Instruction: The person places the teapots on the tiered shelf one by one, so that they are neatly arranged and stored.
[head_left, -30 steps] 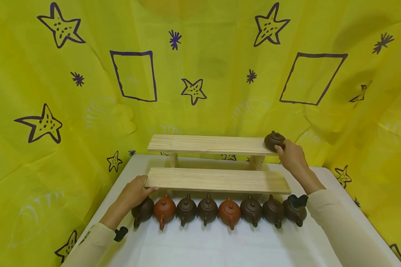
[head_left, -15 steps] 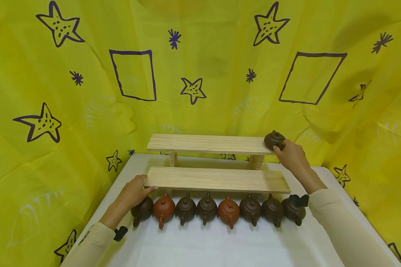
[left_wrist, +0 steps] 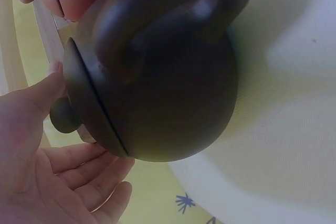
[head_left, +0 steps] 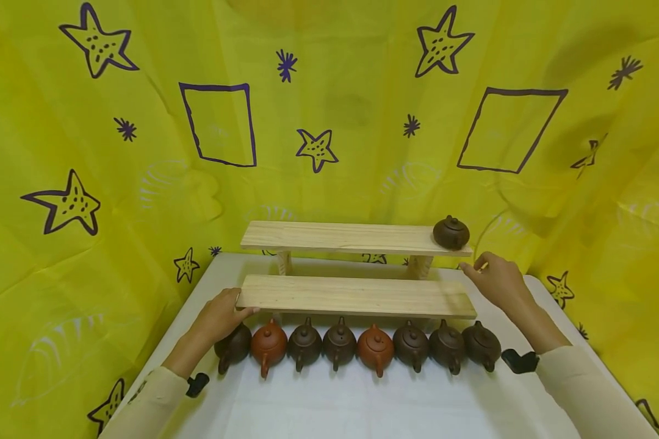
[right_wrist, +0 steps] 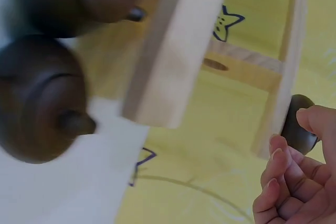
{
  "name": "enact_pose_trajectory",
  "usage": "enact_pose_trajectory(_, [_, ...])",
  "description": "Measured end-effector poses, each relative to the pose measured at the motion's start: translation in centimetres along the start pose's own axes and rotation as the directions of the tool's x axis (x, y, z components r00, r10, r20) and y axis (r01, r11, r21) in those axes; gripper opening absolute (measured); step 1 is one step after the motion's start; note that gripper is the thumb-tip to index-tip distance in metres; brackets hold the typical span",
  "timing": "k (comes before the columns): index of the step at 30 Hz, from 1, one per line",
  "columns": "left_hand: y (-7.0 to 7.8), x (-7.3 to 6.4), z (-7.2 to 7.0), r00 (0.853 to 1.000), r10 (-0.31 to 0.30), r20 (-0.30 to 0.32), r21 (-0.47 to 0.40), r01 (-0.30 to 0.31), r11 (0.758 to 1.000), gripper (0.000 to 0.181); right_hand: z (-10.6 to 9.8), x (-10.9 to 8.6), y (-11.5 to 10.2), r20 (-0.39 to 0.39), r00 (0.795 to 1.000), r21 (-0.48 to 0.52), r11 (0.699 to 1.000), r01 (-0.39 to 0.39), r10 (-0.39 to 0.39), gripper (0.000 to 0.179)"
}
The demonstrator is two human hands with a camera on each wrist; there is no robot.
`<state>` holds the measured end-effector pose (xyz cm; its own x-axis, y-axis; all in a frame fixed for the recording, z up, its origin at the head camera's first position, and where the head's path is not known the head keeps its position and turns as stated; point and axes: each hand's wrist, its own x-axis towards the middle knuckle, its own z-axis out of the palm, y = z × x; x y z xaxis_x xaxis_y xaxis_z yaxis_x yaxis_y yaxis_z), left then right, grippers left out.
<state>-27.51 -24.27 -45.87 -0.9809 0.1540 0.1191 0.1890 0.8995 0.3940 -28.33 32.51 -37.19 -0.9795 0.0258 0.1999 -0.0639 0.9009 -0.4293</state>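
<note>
Head view | dark teapot (head_left: 451,233): on upper board (head_left: 335,236), right end | right hand (head_left: 496,280): just apart, loosely curled, partly masking teapot in right-wrist view | left hand (head_left: 222,314): gripping lower board (head_left: 357,296), left end; fingertips hidden here

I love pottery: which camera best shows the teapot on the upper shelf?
The head view: there, nothing blocks the teapot. In the right wrist view, fingers partly cover it; the left wrist view doesn't show it.
</note>
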Motion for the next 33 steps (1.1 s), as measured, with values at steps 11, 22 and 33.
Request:
enact_pose_trajectory(11, [0.2, -0.1, 0.1, 1.0, -0.001, -0.002, -0.011, 0.001, 1.0, 0.065, 3.4, -7.6, 4.3, 0.046, 0.996, 0.002, 0.997, -0.076, 0.076, 0.045])
enact_pose_trajectory(22, [-0.1, -0.1, 0.3, 1.0, -0.005, -0.003, -0.011, 0.005, 1.0, 0.065, 5.9, -11.6, 5.7, 0.108, 0.974, -0.003, 0.98, -0.199, 0.198, 0.054])
enact_pose_trajectory(33, [-0.1, 0.0, 0.3, 1.0, -0.003, -0.001, -0.002, 0.003, 1.0, 0.066, 7.8, -12.8, 5.8, 0.159, 0.957, -0.065, 0.97, -0.233, 0.241, 0.05])
